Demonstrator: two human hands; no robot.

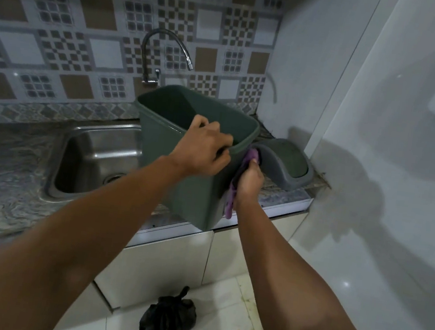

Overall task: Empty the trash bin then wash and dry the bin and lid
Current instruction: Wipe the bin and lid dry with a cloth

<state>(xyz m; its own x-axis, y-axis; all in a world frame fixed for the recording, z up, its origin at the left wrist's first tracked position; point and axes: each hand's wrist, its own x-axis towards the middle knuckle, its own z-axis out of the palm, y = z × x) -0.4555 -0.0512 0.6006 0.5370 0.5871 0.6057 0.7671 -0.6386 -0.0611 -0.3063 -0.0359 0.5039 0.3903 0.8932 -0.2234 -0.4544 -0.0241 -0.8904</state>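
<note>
Dark green rectangular plastic bin, judged light, stiff, wet-slick, is stood on the marbled tabletop edge; rim gripped by left hand; purple cloth pinched against its side by right hand.

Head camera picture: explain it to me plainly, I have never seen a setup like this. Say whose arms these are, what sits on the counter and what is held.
There is no machine: a person wears a camera on the head, looking down at their own arms. The left hand grips the rim of a green bin standing on the counter beside the sink. The right hand holds a purple cloth against the bin's side. The bin's lid lies behind it. A tied black bag sits on the floor.
</note>
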